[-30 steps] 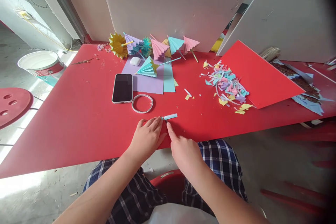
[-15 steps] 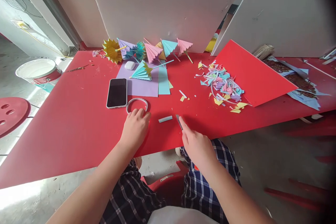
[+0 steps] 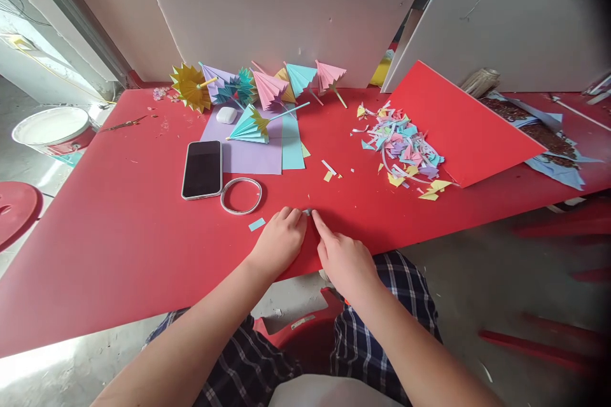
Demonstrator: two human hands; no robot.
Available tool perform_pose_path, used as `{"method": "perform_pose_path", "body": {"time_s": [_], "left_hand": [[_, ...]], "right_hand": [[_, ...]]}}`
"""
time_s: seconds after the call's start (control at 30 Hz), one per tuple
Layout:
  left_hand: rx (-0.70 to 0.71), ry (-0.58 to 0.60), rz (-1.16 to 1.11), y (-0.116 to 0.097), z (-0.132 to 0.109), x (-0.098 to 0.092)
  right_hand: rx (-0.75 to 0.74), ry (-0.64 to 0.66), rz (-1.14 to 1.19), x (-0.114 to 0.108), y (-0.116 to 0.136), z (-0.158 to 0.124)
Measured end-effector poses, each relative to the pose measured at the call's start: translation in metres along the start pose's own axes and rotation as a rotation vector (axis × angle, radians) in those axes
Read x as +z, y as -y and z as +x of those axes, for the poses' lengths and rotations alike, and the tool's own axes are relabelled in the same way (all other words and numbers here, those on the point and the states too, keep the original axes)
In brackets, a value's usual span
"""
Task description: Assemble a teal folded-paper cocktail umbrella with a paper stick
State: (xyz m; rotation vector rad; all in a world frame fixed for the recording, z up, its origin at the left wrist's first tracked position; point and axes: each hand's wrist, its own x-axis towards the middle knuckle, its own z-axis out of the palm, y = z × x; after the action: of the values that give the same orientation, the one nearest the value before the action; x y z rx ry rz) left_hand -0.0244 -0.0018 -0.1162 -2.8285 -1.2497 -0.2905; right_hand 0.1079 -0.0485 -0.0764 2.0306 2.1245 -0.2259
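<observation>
My left hand [image 3: 281,236] is closed, its fingertips bunched against the red tabletop. They press on a small folded paper strip [image 3: 305,211], mostly hidden, with only a pale end showing. My right hand [image 3: 347,262] is closed around a small craft knife, with the index finger stretched along it. The knife's grey tip [image 3: 309,211] meets the strip's exposed end; the rest of the knife is under my hand. A light blue paper piece [image 3: 256,224] lies just left of my left hand. Beyond it is a white roll of tape [image 3: 222,196].
A phone [image 3: 202,170] lies left of the tape. Folded paper umbrellas [image 3: 270,89] line the back, and a blue one [image 3: 251,124] rests on purple paper [image 3: 252,159]. Paper scraps [image 3: 403,143] are heaped beside a tilted red board [image 3: 458,130]. A bucket [image 3: 52,130] stands at left.
My left hand has moved right from beside the tape onto the paper strip. The knife has shifted slightly left to the strip's end. The light blue piece now shows.
</observation>
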Motion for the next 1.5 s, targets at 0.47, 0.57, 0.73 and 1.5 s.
{"method": "perform_pose_path", "body": {"time_s": [0.47,0.57,0.73,1.5], "left_hand": [[-0.019,-0.002,-0.008,-0.001,0.0,0.003],[-0.023,0.0,-0.005,-0.002,0.001,0.003],[-0.032,0.0,-0.007,-0.003,0.002,0.003],[-0.043,-0.038,-0.012,-0.005,-0.022,0.0]], "right_hand": [[-0.005,0.017,-0.096,-0.001,0.008,0.001],[-0.015,0.015,-0.123,-0.002,0.01,0.001],[-0.027,0.026,-0.136,-0.004,0.012,0.0],[0.04,-0.083,-0.245,-0.017,-0.042,0.008]]}}
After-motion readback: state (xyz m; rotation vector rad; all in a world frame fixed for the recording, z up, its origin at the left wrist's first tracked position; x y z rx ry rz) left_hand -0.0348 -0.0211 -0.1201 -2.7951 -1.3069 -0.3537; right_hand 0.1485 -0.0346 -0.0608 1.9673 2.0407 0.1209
